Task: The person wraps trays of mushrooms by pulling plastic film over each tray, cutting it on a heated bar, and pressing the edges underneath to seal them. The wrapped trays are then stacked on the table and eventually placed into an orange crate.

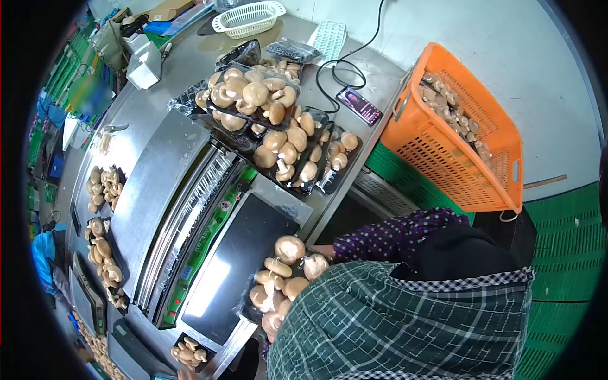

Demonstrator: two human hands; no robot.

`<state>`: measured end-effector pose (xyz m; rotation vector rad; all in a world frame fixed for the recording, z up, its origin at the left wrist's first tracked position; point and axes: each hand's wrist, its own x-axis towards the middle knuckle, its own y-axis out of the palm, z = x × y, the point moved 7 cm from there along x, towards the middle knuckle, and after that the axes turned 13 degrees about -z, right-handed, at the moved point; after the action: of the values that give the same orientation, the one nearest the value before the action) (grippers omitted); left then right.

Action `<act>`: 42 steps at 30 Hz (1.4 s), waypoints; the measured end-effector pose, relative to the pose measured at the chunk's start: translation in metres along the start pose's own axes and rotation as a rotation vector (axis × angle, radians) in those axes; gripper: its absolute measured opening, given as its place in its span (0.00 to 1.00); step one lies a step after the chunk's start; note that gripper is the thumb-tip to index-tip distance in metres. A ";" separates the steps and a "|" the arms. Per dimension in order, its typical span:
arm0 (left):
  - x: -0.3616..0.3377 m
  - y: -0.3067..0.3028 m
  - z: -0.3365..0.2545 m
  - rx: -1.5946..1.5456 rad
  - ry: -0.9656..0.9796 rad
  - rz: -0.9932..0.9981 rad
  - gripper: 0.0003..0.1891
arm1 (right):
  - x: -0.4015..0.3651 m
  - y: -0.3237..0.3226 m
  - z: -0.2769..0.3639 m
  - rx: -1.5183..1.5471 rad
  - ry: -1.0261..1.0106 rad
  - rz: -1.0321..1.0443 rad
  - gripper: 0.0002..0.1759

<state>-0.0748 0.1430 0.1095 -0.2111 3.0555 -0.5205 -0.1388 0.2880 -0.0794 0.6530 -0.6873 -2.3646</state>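
Note:
A black tray of large brown mushrooms (273, 283) lies tilted at the near edge of the wrapping machine's dark plate (234, 272), close against my green plaid apron (405, 323). At the tray's right end is my right hand (324, 249), closed there with its fingers hidden behind the mushrooms. A purple dotted sleeve (396, 235) leads to it. The apron hides my left hand; only a bit of purple cuff shows below the tray. Beyond the plate runs the machine's green control strip (218, 234), with metal rollers behind it.
Stacked mushroom trays (278, 130) stand right of the machine, near a phone (359, 106) and black cable. An orange crate (453, 164) holds more mushrooms. Filled trays (103, 250) lie beyond the machine. Part of another person's hand (187, 375) shows near a small mushroom tray (189, 353).

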 end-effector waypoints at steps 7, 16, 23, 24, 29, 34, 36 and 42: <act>0.053 0.018 -0.047 -0.170 0.327 -0.169 0.19 | -0.018 0.138 0.107 -0.207 -0.087 0.403 0.10; 0.037 0.016 -0.034 -0.685 -0.424 0.842 0.30 | -0.002 0.087 0.130 -0.566 -0.149 0.165 0.19; 0.042 -0.017 0.045 -0.977 -0.588 -0.275 0.24 | 0.006 0.094 0.231 -0.664 -0.364 -0.117 0.23; 0.045 -0.028 0.054 -0.997 -0.565 -0.422 0.23 | 0.028 0.081 0.247 -0.779 -0.473 -0.128 0.20; 0.059 -0.062 0.023 -0.437 -0.398 -0.491 0.20 | 0.096 -0.006 0.379 -0.269 -0.925 -0.862 0.17; 0.032 -0.108 0.045 -0.196 -0.335 -0.582 0.13 | 0.159 -0.082 0.390 -0.788 -0.535 -0.639 0.22; 0.008 -0.170 0.047 0.077 -0.248 -0.811 0.13 | 0.174 -0.125 0.400 -0.893 -0.584 -0.433 0.24; -0.117 -0.298 0.152 0.391 -0.417 -1.315 0.17 | 0.119 -0.016 0.342 -1.044 -0.903 -0.988 0.21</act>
<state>0.0874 -0.1692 0.0665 -1.9749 1.9575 -0.8805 -0.4302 0.3297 0.1329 -0.7672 0.8194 -3.3274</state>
